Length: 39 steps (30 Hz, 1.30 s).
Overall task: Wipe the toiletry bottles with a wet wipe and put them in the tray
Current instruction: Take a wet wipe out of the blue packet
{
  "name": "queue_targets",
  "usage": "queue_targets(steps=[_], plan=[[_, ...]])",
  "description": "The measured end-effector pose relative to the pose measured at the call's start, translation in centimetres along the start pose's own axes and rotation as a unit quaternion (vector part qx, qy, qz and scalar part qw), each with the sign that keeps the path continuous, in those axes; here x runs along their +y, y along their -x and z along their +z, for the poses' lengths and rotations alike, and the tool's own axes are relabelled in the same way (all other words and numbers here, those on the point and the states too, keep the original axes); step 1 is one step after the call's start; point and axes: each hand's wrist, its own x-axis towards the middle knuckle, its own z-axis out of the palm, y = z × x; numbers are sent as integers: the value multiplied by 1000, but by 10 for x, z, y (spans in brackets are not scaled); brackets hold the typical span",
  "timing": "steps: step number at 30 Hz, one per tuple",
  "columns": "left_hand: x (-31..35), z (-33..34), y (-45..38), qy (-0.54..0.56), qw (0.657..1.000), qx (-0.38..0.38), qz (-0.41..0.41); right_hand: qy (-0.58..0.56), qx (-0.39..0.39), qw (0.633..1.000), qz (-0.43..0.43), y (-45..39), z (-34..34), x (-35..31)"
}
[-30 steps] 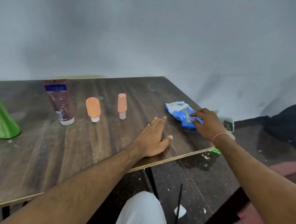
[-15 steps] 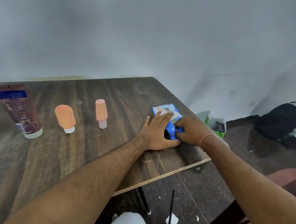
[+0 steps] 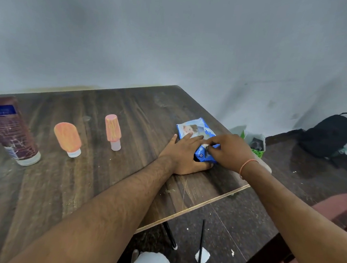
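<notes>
A blue wet wipe pack (image 3: 193, 129) lies near the right edge of the dark wooden table (image 3: 82, 186). My left hand (image 3: 182, 152) lies flat on the pack's near side, fingers straight, pressing it down. My right hand (image 3: 226, 150) is curled over the pack's right part, its fingertips pinching at the white opening. Three bottles stand cap-down to the left: a slim orange one (image 3: 112, 131), a wider orange one (image 3: 67, 138) and a large brown tube with a blue label (image 3: 10, 129). No tray shows.
Beyond the table's right edge a green basket (image 3: 255, 150) holding dark items sits on the floor. A black backpack (image 3: 330, 135) lies against the wall. A reddish seat (image 3: 339, 210) is at the right. White scraps lie on the dark floor.
The pack was pulled in from the table's edge toward me. My left hand went from the bare table onto the pack. My right hand shifted from gripping its edge to picking at its opening.
</notes>
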Motion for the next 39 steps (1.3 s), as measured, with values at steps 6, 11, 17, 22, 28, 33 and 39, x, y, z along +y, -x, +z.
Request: queue_targets(steps=[6,11,17,22,28,33,39], plan=[[-2,0,-1,-10,1000,-16,-3,-156,53,986,28,3,-10,8],[-1,0,-1,-14,1000,-22,-5,-370,47,924,82,13,-28,8],[-2,-1,-4,-17,999,-28,0,-512,33,852,110,20,-43,7],[0,-4,3,9,1000,23,-2,-591,6,799,114,30,-60,-4],[-5,-9,30,135,985,103,8,-622,-45,773,118,41,-71,-20],[10,-54,94,397,907,133,-44,-596,-133,788,79,55,-71,-54],[-6,-110,182,489,857,63,-151,-519,-180,833,67,61,-38,-117]])
